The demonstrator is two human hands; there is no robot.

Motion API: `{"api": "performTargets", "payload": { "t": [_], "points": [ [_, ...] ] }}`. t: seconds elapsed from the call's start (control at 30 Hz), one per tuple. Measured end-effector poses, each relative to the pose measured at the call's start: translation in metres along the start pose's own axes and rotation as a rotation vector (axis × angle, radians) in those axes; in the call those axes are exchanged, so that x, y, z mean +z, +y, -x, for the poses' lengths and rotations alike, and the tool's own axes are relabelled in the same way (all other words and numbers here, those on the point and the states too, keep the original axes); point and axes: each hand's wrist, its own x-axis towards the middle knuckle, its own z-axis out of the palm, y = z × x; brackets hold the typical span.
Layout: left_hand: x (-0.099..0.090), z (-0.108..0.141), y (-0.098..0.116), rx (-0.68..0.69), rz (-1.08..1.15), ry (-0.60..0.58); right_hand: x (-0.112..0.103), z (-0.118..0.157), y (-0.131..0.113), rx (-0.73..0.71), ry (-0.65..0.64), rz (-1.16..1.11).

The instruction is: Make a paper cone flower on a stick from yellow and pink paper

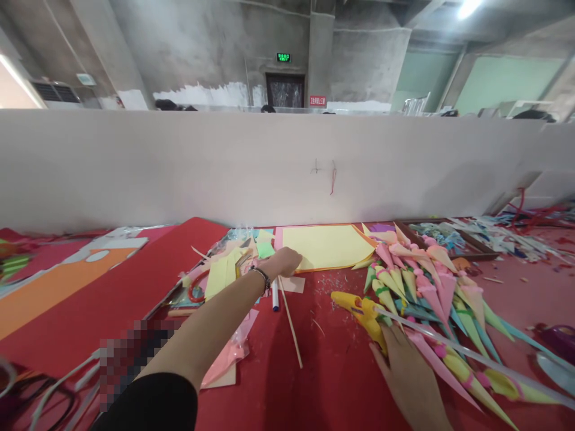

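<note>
My left hand (286, 261) reaches far forward with its fingers bent down and closed, at the left edge of a pale yellow paper sheet (330, 245). The fingertips are hidden, so what they pinch does not show. Beside that hand lie yellow paper scraps (222, 272), a green scrap (265, 249), a marker (275, 296) and a thin wooden stick (291, 326). Low on the right, my right hand (404, 365) is wrapped round the handle of a yellow hot glue gun (366, 311). A long clear glue stick (453, 346) sticks out of its back.
Rolled paper cones (431, 284) in pink, green and yellow are heaped on the right. Behind them stands a shallow tray (480, 255) of scraps. Large red and orange boards (121, 281) lie at left. A white partition (224, 167) borders the red table (332, 383).
</note>
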Motion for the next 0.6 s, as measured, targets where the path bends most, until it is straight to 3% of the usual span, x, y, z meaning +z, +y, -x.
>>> {"api": "performTargets", "payload": {
  "t": [0.17,0.3,0.43,0.6],
  "points": [
    [0.002,0.009,0.006,-0.099,-0.009,0.031,0.0,-0.002,0.0,0.045,-0.045,-0.024],
    [-0.011,0.023,0.002,-0.195,-0.046,0.142,0.0,-0.004,-0.003,0.077,-0.084,-0.026],
    [-0.045,0.046,-0.01,-0.245,-0.087,0.313,-0.004,-0.007,-0.005,0.091,-0.105,-0.027],
    [-0.094,0.092,-0.022,-0.29,-0.144,0.49,-0.011,-0.01,-0.006,0.099,-0.129,-0.058]
  ]
}}
